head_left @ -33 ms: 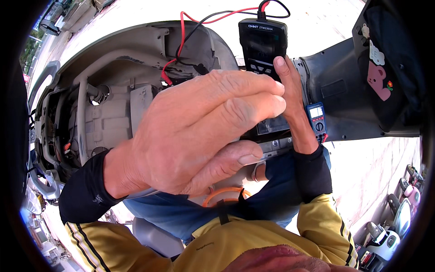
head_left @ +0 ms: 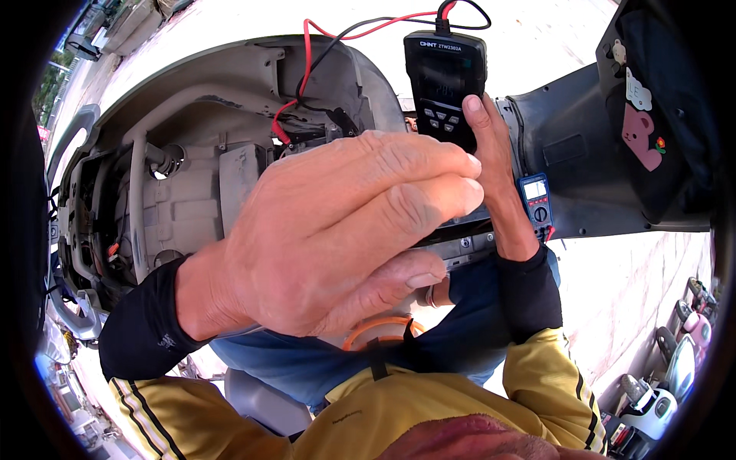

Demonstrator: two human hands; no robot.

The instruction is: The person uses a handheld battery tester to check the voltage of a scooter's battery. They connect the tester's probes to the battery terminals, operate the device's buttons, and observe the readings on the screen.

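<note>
My right hand (head_left: 494, 149) grips a black handheld battery tester (head_left: 445, 80), its thumb along the casing's right edge. Faint digits show on the tester's dark screen. In front of it, close to the camera, my left hand (head_left: 337, 230) is held in the air with its fingers stretched out side by side and the thumb apart, nothing in it. From the tester's top run a red and a black lead; the red clamp (head_left: 280, 132) and black clamp (head_left: 343, 119) reach into the opened scooter body (head_left: 238, 69). My left hand hides what lies beneath it there.
A small blue multimeter (head_left: 537, 201) with a lit screen leans on the black scooter panel (head_left: 571, 142) beside my right wrist. An orange hoop-like thing (head_left: 379, 326) shows between my legs. Several parked scooters (head_left: 652, 410) stand at the lower right.
My left hand has sunk slightly, uncovering more of the tester's buttons and the clamps. Digits on the tester's screen are easier to make out. My right hand stays in place.
</note>
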